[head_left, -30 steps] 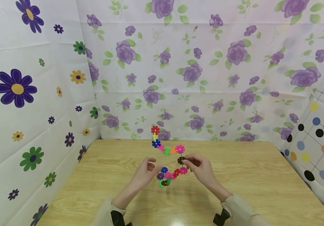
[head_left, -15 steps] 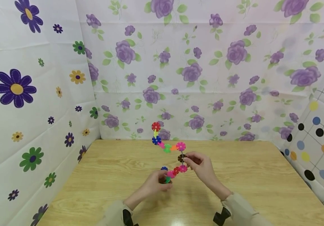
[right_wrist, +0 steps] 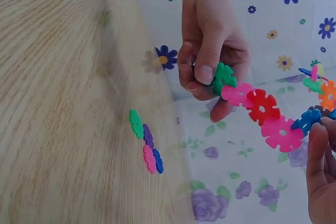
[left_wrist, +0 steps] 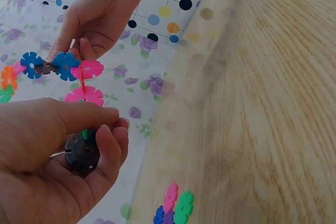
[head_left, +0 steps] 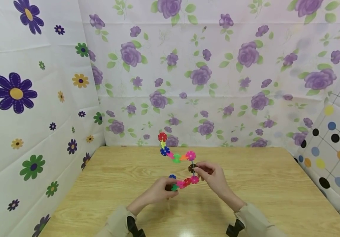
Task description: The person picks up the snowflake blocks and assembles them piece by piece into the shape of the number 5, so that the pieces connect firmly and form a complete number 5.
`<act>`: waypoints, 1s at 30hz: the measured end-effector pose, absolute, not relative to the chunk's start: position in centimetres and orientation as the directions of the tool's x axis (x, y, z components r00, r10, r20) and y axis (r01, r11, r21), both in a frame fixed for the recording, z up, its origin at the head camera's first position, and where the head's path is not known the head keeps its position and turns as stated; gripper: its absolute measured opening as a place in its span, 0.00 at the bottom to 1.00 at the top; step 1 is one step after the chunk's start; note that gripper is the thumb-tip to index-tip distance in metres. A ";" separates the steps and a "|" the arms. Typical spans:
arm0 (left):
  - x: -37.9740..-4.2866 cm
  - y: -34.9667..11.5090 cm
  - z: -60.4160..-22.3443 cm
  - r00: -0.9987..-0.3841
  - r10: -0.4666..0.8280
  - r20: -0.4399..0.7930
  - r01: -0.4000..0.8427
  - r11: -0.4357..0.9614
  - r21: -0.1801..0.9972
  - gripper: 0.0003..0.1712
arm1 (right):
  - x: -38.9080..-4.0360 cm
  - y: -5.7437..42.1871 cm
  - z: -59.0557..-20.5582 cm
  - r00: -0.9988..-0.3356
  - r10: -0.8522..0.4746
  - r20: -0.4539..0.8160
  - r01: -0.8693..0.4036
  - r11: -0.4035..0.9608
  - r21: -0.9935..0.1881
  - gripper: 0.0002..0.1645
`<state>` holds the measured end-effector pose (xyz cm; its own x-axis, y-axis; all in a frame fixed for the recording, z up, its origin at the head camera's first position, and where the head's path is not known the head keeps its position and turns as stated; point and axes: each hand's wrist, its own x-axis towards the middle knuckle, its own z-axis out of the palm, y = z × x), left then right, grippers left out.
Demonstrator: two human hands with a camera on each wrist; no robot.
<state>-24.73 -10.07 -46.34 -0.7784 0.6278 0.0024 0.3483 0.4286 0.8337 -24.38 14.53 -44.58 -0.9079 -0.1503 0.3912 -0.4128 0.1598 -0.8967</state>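
A chain of colourful slotted snowflake discs (head_left: 191, 155) is held up between both hands, joined edge to edge. My right hand (head_left: 214, 174) pinches a dark brown disc (head_left: 191, 168) midway along it. My left hand (head_left: 159, 191) grips the nearer end, where a green disc (right_wrist: 224, 78) joins a dark disc (left_wrist: 83, 151) curled within the fingers. Between the hands run pink and red discs (right_wrist: 263, 107). From the right hand the other stretch bends away leftward through orange, green, pink, blue and yellow discs to a red disc (head_left: 162, 137).
Loose green (right_wrist: 136, 124), purple (right_wrist: 148, 136), pink (right_wrist: 149, 159) and blue (right_wrist: 158, 161) discs lie together on the wooden table (head_left: 104, 184); in the head view the left hand hides most of them. Patterned cloths (head_left: 232, 82) enclose the table's back and sides.
My left hand, first beside the chain with relaxed fingers, has moved right and taken hold of its near end. My right hand keeps its pinch, shifting only slightly.
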 end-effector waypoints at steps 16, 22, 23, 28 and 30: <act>-25.0 -9.9 -45.3 -0.795 0.606 -0.023 0.347 0.485 0.803 0.23 | -24.1 14.8 -46.3 -0.929 -0.146 0.340 -0.360 0.140 -0.922 0.11; -24.9 -9.6 -45.2 -0.771 0.636 -0.035 0.362 0.482 0.798 0.22 | -23.9 14.8 -46.5 -0.933 -0.128 0.336 -0.350 0.105 -0.931 0.11; -24.9 -9.5 -45.2 -0.770 0.636 -0.040 0.358 0.484 0.798 0.22 | -23.9 14.8 -46.5 -0.934 -0.127 0.334 -0.347 0.102 -0.932 0.12; -24.8 -9.1 -45.1 -0.761 0.647 -0.042 0.357 0.472 0.806 0.21 | -23.9 15.0 -46.3 -0.944 -0.106 0.312 -0.324 0.117 -0.939 0.14; -24.9 -9.0 -45.1 -0.756 0.654 -0.036 0.362 0.463 0.809 0.21 | -23.9 15.1 -46.2 -0.948 -0.097 0.303 -0.313 0.116 -0.943 0.15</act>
<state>-24.85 -8.99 -45.08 -0.7556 0.6540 -0.0358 0.3622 0.4628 0.8091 -23.89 15.11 -46.24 -0.9480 -0.0970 0.3030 -0.3131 0.1163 -0.9426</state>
